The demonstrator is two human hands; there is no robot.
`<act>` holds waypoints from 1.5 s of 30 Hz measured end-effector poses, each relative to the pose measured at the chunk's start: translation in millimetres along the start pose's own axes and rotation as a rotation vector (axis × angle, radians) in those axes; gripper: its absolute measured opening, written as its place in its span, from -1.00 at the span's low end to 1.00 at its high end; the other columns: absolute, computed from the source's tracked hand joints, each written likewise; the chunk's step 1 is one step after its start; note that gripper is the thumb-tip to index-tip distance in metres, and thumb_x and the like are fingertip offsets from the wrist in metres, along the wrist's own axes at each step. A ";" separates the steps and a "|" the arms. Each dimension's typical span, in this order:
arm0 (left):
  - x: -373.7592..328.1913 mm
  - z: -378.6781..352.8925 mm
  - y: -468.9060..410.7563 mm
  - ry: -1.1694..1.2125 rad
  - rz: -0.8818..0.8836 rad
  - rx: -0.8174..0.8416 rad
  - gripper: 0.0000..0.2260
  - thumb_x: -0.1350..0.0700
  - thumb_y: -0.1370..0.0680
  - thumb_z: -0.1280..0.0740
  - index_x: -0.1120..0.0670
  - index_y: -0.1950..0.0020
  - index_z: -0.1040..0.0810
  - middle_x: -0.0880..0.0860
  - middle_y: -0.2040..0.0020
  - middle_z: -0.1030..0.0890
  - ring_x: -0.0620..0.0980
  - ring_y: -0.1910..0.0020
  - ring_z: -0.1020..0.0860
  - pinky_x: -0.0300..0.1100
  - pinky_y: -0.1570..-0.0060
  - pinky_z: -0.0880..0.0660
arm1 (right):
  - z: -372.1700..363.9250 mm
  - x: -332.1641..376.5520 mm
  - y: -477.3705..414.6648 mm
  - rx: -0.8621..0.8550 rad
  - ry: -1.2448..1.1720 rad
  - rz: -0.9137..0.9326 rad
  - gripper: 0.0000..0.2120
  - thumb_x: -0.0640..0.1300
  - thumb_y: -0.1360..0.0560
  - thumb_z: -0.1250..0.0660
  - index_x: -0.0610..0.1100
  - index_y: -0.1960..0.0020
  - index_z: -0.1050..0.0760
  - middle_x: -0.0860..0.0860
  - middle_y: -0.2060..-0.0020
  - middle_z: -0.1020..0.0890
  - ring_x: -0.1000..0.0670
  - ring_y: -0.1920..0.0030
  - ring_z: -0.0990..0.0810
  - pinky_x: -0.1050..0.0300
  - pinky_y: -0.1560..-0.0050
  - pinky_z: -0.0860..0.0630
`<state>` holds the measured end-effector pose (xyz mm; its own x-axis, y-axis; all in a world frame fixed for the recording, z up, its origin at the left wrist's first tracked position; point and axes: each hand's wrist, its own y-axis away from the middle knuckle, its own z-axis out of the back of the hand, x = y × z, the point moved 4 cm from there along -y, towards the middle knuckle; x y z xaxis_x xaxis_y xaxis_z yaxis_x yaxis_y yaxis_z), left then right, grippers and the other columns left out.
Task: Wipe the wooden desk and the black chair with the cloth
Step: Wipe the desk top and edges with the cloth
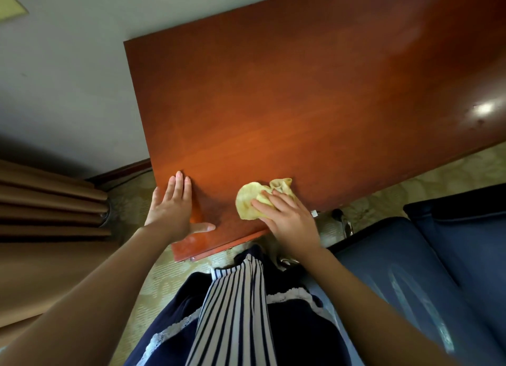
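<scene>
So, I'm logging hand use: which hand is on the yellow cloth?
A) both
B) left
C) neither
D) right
D: the right hand presses the cloth onto the desk near its front edge, while the left hand rests flat on bare wood.

crumpled yellow cloth [247, 201] on the wooden desk [273, 92]
bunched near the front edge of the glossy reddish-brown top; the padded black chair [410, 270] stands off that edge, to the right.

The left hand [175, 209] lies flat on the wooden worktop [301, 105], near its left edge. The right hand [287, 218] presses the yellow cloth [250, 201] (crumpled) by the front edge; the black chair [438, 256] stands at right.
</scene>
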<state>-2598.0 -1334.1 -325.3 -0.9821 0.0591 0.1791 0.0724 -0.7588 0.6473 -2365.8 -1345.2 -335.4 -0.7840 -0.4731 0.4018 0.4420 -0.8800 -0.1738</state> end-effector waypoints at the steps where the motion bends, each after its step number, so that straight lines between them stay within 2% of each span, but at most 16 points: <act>1: -0.2 -0.7 0.2 0.006 0.004 -0.003 0.12 -0.52 -0.32 -0.09 0.20 -0.50 0.36 0.17 -0.52 0.35 0.09 -0.52 0.27 0.09 -0.46 0.17 | 4.2 -11.5 4.7 -0.005 0.008 -0.026 -0.67 -0.16 -0.39 -0.49 -0.03 -0.14 -0.62 -0.02 -0.11 -0.64 -0.08 -0.16 -0.59 -0.06 -0.10 -0.56; 7: -0.8 -3.9 0.6 0.012 0.016 -0.031 0.11 -0.51 -0.33 -0.09 0.19 -0.49 0.38 0.16 -0.51 0.36 0.08 -0.52 0.28 0.08 -0.46 0.18 | 31.8 -76.4 -5.7 0.040 0.058 -0.145 -0.67 -0.16 -0.46 -0.42 -0.04 -0.22 -0.57 -0.07 -0.17 -0.61 -0.15 -0.22 -0.54 -0.14 -0.10 -0.54; 10: 0.7 -5.0 0.7 0.012 0.016 -0.047 0.11 -0.51 -0.33 -0.09 0.19 -0.50 0.37 0.16 -0.52 0.36 0.08 -0.52 0.28 0.09 -0.47 0.18 | 45.4 -112.5 -28.0 0.091 0.081 -0.291 -0.66 -0.11 -0.54 -0.32 0.02 -0.31 -0.49 -0.06 -0.27 -0.53 -0.15 -0.33 -0.42 -0.12 -0.20 -0.45; 13: 0.1 -4.8 0.2 0.026 0.015 -0.059 0.10 -0.50 -0.34 -0.09 0.19 -0.50 0.36 0.16 -0.52 0.35 0.07 -0.52 0.28 0.09 -0.47 0.17 | 52.5 -139.7 -54.3 0.080 0.095 -0.389 -0.65 -0.11 -0.58 -0.25 0.03 -0.35 -0.44 -0.07 -0.32 -0.48 -0.14 -0.37 -0.35 -0.08 -0.19 -0.42; 16: -2.0 -5.3 0.2 0.039 0.019 -0.079 0.07 -0.49 -0.36 -0.06 0.20 -0.50 0.35 0.15 -0.52 0.34 0.06 -0.52 0.27 0.09 -0.48 0.17 | 51.4 -147.9 -80.7 0.030 0.069 -0.498 -0.66 -0.15 -0.59 -0.21 0.00 -0.36 -0.43 -0.10 -0.31 -0.46 -0.13 -0.35 -0.35 -0.05 -0.19 -0.40; 22: -0.6 -3.0 2.0 0.037 0.036 -0.133 -0.12 -0.43 -0.47 0.08 0.15 -0.53 0.28 0.12 -0.55 0.28 0.02 -0.54 0.21 0.11 -0.46 0.17 | 27.7 -120.3 -112.2 -0.040 0.080 -0.705 -0.64 -0.14 -0.60 -0.18 0.01 -0.38 -0.40 -0.06 -0.35 -0.43 -0.09 -0.37 -0.33 0.04 -0.33 -0.26; 24: 1.9 0.3 1.7 0.089 0.017 -0.180 -0.21 -0.36 -0.54 0.07 0.14 -0.56 0.18 0.10 -0.57 0.19 0.01 -0.54 0.14 0.09 -0.47 0.17 | 14.6 -93.9 -121.0 -0.009 0.064 -0.664 -0.64 -0.12 -0.60 -0.18 0.04 -0.38 -0.40 -0.05 -0.36 -0.41 -0.10 -0.36 -0.32 0.02 -0.35 -0.24; 27: 11.7 10.4 0.3 0.222 -0.023 -0.341 -0.46 -0.16 -0.61 -0.08 0.07 -0.52 -0.18 0.04 -0.55 -0.14 -0.03 -0.52 -0.12 0.01 -0.47 -0.01 | -7.2 -47.7 -125.6 0.031 0.048 -0.554 -0.63 -0.10 -0.59 -0.19 0.06 -0.38 -0.39 -0.02 -0.36 -0.42 -0.08 -0.34 -0.33 0.05 -0.36 -0.21; 30: 26.8 24.5 -5.8 0.282 -0.076 -0.454 -0.66 -0.02 -0.58 -0.19 0.05 -0.33 -0.47 0.02 -0.37 -0.46 -0.01 -0.35 -0.40 -0.06 -0.34 -0.24 | -26.2 -3.8 -120.3 0.032 0.050 -0.478 -0.63 -0.09 -0.57 -0.22 0.07 -0.37 -0.40 0.01 -0.34 -0.44 -0.07 -0.31 -0.36 0.06 -0.37 -0.20; 32: 32.8 35.5 -13.0 0.318 -0.116 -0.471 -0.70 0.04 -0.57 -0.21 0.07 -0.26 -0.52 0.02 -0.24 -0.56 0.06 -0.21 -0.50 -0.08 -0.24 -0.31 | -34.6 20.3 -114.0 0.010 0.045 -0.433 -0.64 -0.10 -0.56 -0.24 0.06 -0.35 -0.43 0.02 -0.33 -0.47 -0.07 -0.27 -0.39 0.04 -0.36 -0.22; 34: 37.6 45.7 -23.8 0.332 -0.158 -0.456 -0.67 0.06 -0.57 -0.21 0.08 -0.32 -0.47 0.05 -0.28 -0.52 0.10 -0.24 -0.47 -0.08 -0.26 -0.30 | -41.2 39.3 -107.6 0.025 0.041 -0.398 -0.65 -0.12 -0.56 -0.25 0.05 -0.34 -0.45 0.01 -0.33 -0.48 -0.09 -0.26 -0.41 0.00 -0.36 -0.24; 36: 40.4 54.1 -37.4 0.313 -0.194 -0.434 -0.60 0.06 -0.58 -0.19 0.08 -0.42 -0.37 0.06 -0.42 -0.39 0.08 -0.39 -0.33 -0.07 -0.37 -0.19 | -43.6 55.4 -97.7 0.044 0.000 -0.370 -0.65 -0.15 -0.54 -0.30 0.02 -0.31 -0.49 -0.01 -0.30 -0.51 -0.13 -0.23 -0.45 -0.08 -0.33 -0.32; 38: 41.3 63.0 -53.1 0.287 -0.222 -0.387 -0.54 0.05 -0.60 -0.17 0.09 -0.50 -0.23 0.07 -0.52 -0.22 0.05 -0.51 -0.13 -0.04 -0.45 -0.04 | -39.5 68.0 -87.5 -0.040 -0.044 -0.291 -0.68 -0.23 -0.43 -0.42 -0.06 -0.17 -0.60 -0.06 -0.16 -0.61 -0.18 -0.08 -0.56 -0.13 -0.17 -0.48; 41: 36.9 76.3 -75.1 0.256 -0.246 -0.319 -0.47 0.03 -0.62 -0.13 0.08 -0.55 -0.06 0.07 -0.57 -0.01 0.05 -0.54 0.06 -0.01 -0.49 0.08 | -35.4 76.2 -64.5 -0.079 0.003 -0.096 -0.76 -0.19 -0.33 -0.47 -0.07 0.00 -0.68 -0.02 -0.02 -0.67 -0.10 0.14 -0.63 -0.02 0.04 -0.59; 43: 31.4 87.9 -89.4 0.237 -0.255 -0.297 -0.44 0.00 -0.62 -0.12 0.07 -0.56 0.02 0.06 -0.58 0.09 0.06 -0.54 0.13 0.00 -0.49 0.13 | -33.1 68.3 -51.5 0.015 0.030 -0.004 -0.71 -0.17 -0.30 -0.52 -0.03 -0.02 -0.67 0.00 -0.04 -0.67 -0.07 0.09 -0.65 0.02 0.00 -0.59; 45: 24.2 98.9 -103.3 0.218 -0.264 -0.284 -0.39 -0.05 -0.62 -0.14 0.05 -0.57 0.09 0.06 -0.57 0.16 0.07 -0.54 0.18 0.01 -0.48 0.15 | -23.4 51.5 -44.0 0.082 0.041 0.091 -0.75 -0.14 -0.42 -0.37 -0.01 -0.08 -0.65 0.01 -0.09 -0.65 -0.05 -0.02 -0.64 0.05 -0.08 -0.55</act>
<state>-2612.0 -1190.1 -314.5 -0.9765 0.1591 -0.1452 -0.2061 -0.8860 0.4154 -2435.8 -1331.8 -328.0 -0.7557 -0.5532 0.3506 0.5444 -0.8282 -0.1334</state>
